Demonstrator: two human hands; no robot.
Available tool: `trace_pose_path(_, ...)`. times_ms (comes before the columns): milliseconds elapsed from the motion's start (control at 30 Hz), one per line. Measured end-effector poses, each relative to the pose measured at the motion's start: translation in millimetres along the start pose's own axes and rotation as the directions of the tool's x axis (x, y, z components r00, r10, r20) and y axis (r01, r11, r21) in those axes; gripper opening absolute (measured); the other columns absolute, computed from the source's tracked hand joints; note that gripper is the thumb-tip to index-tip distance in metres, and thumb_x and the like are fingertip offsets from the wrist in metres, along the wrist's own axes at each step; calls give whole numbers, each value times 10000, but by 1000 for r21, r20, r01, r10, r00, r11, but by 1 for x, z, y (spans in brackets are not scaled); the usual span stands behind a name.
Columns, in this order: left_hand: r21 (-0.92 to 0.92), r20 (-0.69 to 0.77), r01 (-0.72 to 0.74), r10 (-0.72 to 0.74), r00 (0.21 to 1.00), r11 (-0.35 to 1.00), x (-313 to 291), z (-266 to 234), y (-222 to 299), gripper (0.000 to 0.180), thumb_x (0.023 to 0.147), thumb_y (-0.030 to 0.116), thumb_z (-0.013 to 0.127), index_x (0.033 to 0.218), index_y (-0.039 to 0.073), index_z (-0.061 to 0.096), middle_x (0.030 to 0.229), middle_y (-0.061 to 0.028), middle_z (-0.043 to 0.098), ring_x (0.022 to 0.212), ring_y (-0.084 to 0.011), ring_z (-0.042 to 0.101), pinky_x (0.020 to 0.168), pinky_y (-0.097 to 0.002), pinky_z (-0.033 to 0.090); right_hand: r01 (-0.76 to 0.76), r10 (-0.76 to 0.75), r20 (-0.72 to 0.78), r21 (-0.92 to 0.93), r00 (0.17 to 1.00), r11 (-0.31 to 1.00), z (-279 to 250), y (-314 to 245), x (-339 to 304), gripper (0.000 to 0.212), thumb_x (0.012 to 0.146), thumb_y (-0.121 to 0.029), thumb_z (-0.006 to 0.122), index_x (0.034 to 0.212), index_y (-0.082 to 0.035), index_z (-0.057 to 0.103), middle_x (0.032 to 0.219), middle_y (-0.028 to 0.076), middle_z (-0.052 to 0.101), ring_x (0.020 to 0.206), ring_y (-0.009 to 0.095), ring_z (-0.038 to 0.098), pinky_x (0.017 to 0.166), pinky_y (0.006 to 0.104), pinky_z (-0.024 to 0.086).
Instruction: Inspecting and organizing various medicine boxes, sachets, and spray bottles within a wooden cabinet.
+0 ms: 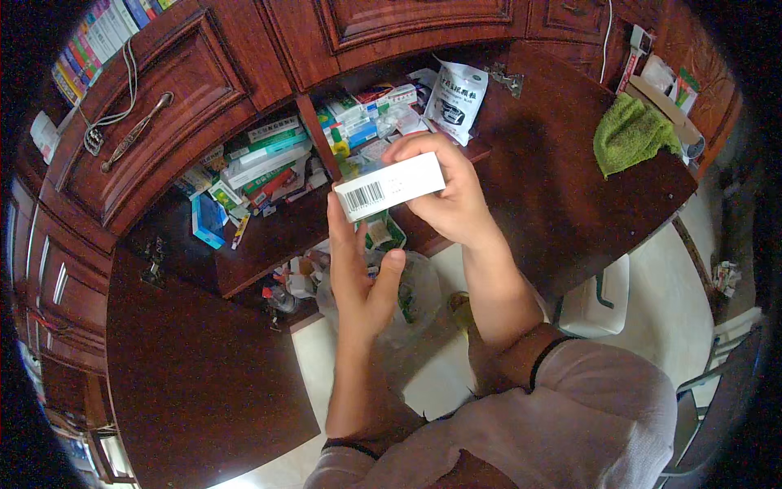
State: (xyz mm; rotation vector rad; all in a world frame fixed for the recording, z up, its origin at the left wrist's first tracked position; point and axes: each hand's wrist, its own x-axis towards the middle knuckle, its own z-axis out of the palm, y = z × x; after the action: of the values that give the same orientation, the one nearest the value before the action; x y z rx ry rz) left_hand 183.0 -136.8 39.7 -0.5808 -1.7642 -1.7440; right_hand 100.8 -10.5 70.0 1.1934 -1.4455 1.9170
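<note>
Dark red wood fills the scene: a cabinet [423,16] with one open door [204,383] at near left and another [586,187] at right, framing a shelf packed with cartons and packets. A white container [595,306] stands on the pale floor beneath the right-hand door, and a translucent plastic bag [423,277] sits below the shelf. A green towel [635,130] drapes at far right.

The person's right hand [456,196] grips a white box [399,183], its fingers curled over the far side, out in front of the shelf. The left hand [356,281] has its fingers against the box's left end, the thumb spread well clear. With only the right hand appearing to grip it, the box could slip toward the bag if that hold loosened.

A white pouch [458,102] leans upright at the far right of the shelf; a knock from the right arm might topple it. At left, cartons [269,159] lie stacked unevenly, and a blue box [209,220] near the shelf's front could fall if the pile shifted.
</note>
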Motion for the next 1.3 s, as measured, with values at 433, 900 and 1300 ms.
trace_pose_path(433,-31,61,-43,45,997,999,1,-16,8,847,719,-6,551,1397,22,44,1408,-151,219,1310,-272,212,1053,-418,167,9,5,48,-296,999,955,9,-24,1,335,633,68,581,951,-27,530,1024,108,518,1007,204,514,843,293,401)
trace_pose_path(900,-39,-207,-22,13,978,999,3,-51,36,729,734,7,566,1363,63,202,1282,-135,392,1144,-250,446,960,-369,334,595,-725,144,-688,673,415,15,-116,137,317,600,-47,705,886,-47,568,891,107,562,856,287,552,752,356,452)
trace_pose_path(1300,-92,-327,-19,-12,945,996,-6,-83,57,710,729,-34,564,1350,63,234,1193,-111,443,1004,-190,530,776,-263,450,495,-513,256,-768,819,406,97,-47,312,419,666,-69,646,1062,-61,512,996,150,526,940,335,527,800,398,440)
